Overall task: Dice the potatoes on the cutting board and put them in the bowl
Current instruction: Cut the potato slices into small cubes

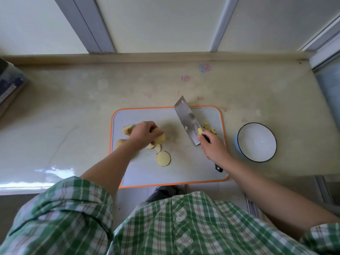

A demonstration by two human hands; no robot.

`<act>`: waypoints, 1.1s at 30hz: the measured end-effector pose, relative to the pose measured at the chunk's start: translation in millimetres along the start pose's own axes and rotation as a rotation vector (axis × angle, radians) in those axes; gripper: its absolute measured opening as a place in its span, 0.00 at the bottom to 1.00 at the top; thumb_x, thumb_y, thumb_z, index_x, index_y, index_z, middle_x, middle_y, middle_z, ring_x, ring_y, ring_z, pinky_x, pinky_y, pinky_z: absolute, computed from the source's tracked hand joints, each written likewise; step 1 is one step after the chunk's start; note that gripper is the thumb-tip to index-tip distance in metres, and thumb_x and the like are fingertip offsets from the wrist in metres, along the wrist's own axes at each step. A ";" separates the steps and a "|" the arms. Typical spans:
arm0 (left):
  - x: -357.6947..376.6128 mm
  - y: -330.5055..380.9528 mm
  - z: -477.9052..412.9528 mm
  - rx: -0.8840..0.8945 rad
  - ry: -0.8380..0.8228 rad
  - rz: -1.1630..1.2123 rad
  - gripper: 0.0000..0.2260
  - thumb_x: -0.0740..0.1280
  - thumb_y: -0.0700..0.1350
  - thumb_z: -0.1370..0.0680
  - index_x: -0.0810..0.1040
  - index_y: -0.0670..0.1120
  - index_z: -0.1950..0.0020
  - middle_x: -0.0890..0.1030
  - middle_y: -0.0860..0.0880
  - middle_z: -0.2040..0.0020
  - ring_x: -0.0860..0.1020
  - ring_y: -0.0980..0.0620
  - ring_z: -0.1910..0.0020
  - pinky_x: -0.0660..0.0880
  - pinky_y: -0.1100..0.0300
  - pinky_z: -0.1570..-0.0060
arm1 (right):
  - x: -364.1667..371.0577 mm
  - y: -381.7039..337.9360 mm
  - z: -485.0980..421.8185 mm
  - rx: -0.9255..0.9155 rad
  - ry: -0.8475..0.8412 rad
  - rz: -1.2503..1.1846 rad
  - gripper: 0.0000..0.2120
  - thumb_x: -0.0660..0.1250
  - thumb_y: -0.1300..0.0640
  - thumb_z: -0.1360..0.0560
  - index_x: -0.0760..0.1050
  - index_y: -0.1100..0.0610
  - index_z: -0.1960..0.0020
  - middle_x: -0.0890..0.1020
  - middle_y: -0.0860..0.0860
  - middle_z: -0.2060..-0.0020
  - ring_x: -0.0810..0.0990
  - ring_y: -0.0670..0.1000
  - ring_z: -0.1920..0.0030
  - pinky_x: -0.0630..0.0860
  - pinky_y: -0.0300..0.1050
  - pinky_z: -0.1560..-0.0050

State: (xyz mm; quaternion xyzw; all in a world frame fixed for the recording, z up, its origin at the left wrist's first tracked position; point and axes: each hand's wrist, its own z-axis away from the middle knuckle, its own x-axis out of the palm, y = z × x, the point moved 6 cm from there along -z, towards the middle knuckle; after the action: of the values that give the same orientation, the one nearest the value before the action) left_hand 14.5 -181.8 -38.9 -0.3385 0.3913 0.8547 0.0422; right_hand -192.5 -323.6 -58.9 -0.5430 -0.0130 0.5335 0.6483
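A grey cutting board (pixel 184 173) with an orange rim lies on the counter. My left hand (pixel 144 134) grips a stack of potato slices (pixel 160 139) near the board's left side. One round slice (pixel 163 158) lies flat in front of it, and potato chunks (pixel 127 129) sit to its left. My right hand (pixel 214 147) holds the black handle of a cleaver (pixel 187 119), its blade raised over the board's right half. A small heap of diced potato (pixel 208 127) lies beyond the blade, partly hidden. The white bowl (pixel 272 133) stands to the right of the board and holds nothing.
The beige counter (pixel 73 115) ends at a low back ledge under window frames. A box (pixel 11 85) sits at the far left edge. The counter's right end drops off past the bowl. The board's near edge overhangs the counter front.
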 end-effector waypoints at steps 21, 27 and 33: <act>75.2 22.6 23.3 -0.089 0.190 -0.007 0.19 0.74 0.41 0.30 0.76 0.42 0.40 0.75 0.41 0.44 0.77 0.40 0.49 0.73 0.52 0.46 | 4.1 -9.2 54.2 -0.111 -0.046 0.299 0.10 0.57 0.53 0.20 0.63 0.54 0.59 0.76 0.56 0.71 0.77 0.60 0.72 0.76 0.57 0.69; 70.5 25.3 22.9 -0.024 0.201 -0.063 0.18 0.73 0.42 0.28 0.76 0.44 0.39 0.73 0.43 0.44 0.77 0.41 0.52 0.72 0.54 0.48 | -12.8 -8.8 46.7 -0.020 -0.016 0.128 0.08 0.56 0.55 0.21 0.67 0.56 0.58 0.75 0.55 0.73 0.73 0.52 0.80 0.72 0.50 0.74; 94.3 86.5 25.1 0.400 0.085 -0.264 0.23 0.65 0.42 0.23 0.69 0.52 0.28 0.71 0.45 0.41 0.73 0.45 0.45 0.73 0.54 0.51 | -39.5 -0.8 46.5 0.097 0.094 -0.081 0.08 0.54 0.58 0.20 0.68 0.60 0.54 0.74 0.55 0.73 0.72 0.51 0.79 0.69 0.42 0.77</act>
State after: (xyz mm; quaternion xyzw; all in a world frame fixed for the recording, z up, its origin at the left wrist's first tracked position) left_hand -100.7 -242.2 -29.5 -0.4072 0.5066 0.7323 0.2034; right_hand -236.7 -319.3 -17.0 -0.5345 0.0215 0.4806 0.6949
